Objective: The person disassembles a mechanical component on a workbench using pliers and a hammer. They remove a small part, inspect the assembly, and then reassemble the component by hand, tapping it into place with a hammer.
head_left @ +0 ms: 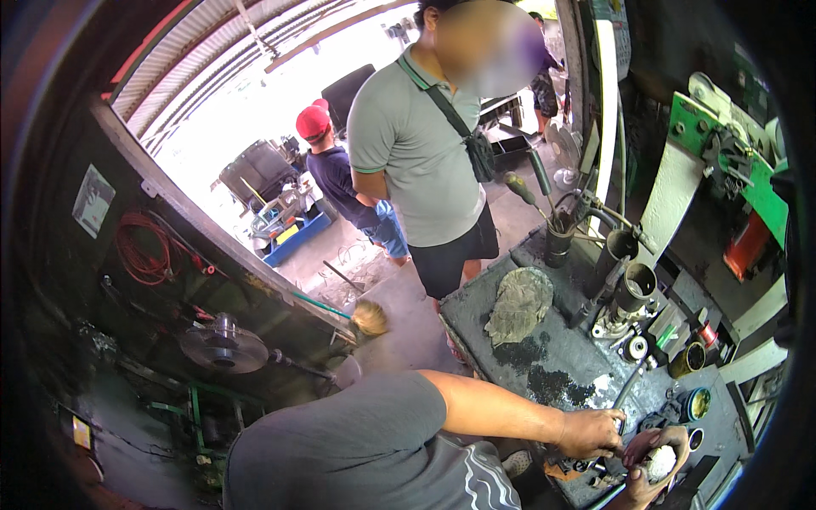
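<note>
My left hand (590, 433) reaches across the workbench (544, 382) from a dark grey sleeve, its fingers curled closed. What they hold, if anything, is hidden. Right beside it, my right hand (676, 449) wraps around a round, whitish lump or part (660, 464); its exact kind does not show. Both hands look smudged with dark grime. Small metal parts (581, 466) and an orange scrap (559, 471) lie just below the left hand. A dark rod or hose (629, 384) rests on the bench beyond the hands.
A grey rag (520, 306) lies on the oil-stained bench. Tools stand in a can (558, 246), near a metal cylinder part (636, 287) and open tins (697, 404). Across the bench stands a person (416, 144) in a grey shirt. A broom (370, 318) and a fan (223, 343) are leftward.
</note>
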`<state>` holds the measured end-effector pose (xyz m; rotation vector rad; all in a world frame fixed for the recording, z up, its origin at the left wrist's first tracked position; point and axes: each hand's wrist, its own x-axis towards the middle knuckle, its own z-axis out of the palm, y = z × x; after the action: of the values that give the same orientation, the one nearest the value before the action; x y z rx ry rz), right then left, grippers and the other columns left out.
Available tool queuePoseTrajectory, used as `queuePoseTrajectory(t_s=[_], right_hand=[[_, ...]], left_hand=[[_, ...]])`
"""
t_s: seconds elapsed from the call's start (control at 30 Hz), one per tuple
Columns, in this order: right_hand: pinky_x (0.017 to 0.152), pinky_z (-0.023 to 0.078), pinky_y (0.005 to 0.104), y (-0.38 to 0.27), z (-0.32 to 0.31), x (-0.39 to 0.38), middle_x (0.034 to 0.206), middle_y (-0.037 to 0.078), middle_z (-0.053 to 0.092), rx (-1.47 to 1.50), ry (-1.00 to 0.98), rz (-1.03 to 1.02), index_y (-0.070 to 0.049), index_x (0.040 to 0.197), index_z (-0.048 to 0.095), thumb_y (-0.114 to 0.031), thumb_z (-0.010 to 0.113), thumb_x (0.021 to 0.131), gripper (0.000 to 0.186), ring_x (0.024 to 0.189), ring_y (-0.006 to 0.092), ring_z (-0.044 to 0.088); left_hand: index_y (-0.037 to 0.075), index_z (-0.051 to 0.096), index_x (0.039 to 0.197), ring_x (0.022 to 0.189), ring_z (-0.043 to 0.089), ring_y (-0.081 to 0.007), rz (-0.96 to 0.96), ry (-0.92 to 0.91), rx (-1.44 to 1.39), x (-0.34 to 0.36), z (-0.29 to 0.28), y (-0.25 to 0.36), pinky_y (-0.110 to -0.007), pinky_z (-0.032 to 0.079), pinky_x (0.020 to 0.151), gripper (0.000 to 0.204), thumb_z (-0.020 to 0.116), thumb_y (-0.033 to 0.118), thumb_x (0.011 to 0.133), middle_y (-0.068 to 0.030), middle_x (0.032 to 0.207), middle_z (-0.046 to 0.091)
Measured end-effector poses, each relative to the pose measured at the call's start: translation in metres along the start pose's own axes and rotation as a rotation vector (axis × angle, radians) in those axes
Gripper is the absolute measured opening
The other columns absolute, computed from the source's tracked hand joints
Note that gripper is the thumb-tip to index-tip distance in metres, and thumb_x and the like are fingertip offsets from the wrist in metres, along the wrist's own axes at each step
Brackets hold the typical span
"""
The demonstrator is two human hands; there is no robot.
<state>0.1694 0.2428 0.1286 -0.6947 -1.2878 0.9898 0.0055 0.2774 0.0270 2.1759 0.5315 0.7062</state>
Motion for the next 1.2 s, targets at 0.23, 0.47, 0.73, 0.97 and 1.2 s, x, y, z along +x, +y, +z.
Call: queuePoseTrajectory(t_s=[0.23,0.47,0.73,0.97,1.2], right_hand=[[0.066,0.053,0.0387,-0.022,-0.001,0.013,0.092,0.015,0.065,0.081,-0.173,0.031,0.002,0.128,0.056,-0.032,0.093,0.083,0.067,0.076,0.0271,0.064],[0.07,0.053,0.0306,-0.001,0.023,-0.009,0.097,0.006,0.062,-0.332,0.376,-0.014,-0.001,0.117,0.062,-0.051,0.091,0.078,0.07,0.079,0.0138,0.063],[0.08,0.057,0.0294,-0.066,0.035,0.014,0.105,0.01,0.069,-0.161,0.143,0.043,-0.003,0.132,0.056,-0.027,0.091,0.089,0.06,0.095,0.0142,0.067],[0.096,0.056,0.0373,-0.066,0.06,0.044,0.107,0.012,0.069,0.042,0.129,-0.131,-0.003,0.136,0.055,-0.018,0.084,0.094,0.054,0.103,0.0203,0.068],[0.086,0.057,0.0278,-0.042,0.084,0.029,0.107,0.006,0.07,-0.178,0.087,0.035,-0.002,0.13,0.059,-0.013,0.086,0.088,0.052,0.097,0.0117,0.067]], left_hand=[[0.012,0.076,0.102,0.085,0.075,-0.0328,-0.041,0.06,0.025,-0.002,0.001,0.005,-0.062,0.033,0.125,0.01,0.074,0.017,0.094,-0.0089,0.078,0.073],[0.015,0.08,0.107,0.09,0.077,-0.0344,-0.032,0.096,0.174,-0.003,0.006,-0.002,-0.058,0.043,0.12,0.018,0.076,0.027,0.094,-0.0133,0.086,0.078],[0.014,0.078,0.114,0.095,0.075,-0.0399,-0.095,-0.089,0.29,0.012,-0.042,0.024,-0.051,0.061,0.086,0.022,0.074,0.027,0.098,-0.0156,0.095,0.078],[0.008,0.076,0.116,0.099,0.074,-0.0419,-0.067,-0.196,0.16,0.006,-0.128,0.03,-0.053,0.059,0.088,0.023,0.072,0.025,0.101,-0.0204,0.099,0.077],[0.004,0.074,0.117,0.101,0.072,-0.0435,-0.125,-0.169,0.145,-0.03,-0.109,0.016,-0.052,0.058,0.088,0.02,0.072,0.012,0.099,-0.0208,0.104,0.076]])
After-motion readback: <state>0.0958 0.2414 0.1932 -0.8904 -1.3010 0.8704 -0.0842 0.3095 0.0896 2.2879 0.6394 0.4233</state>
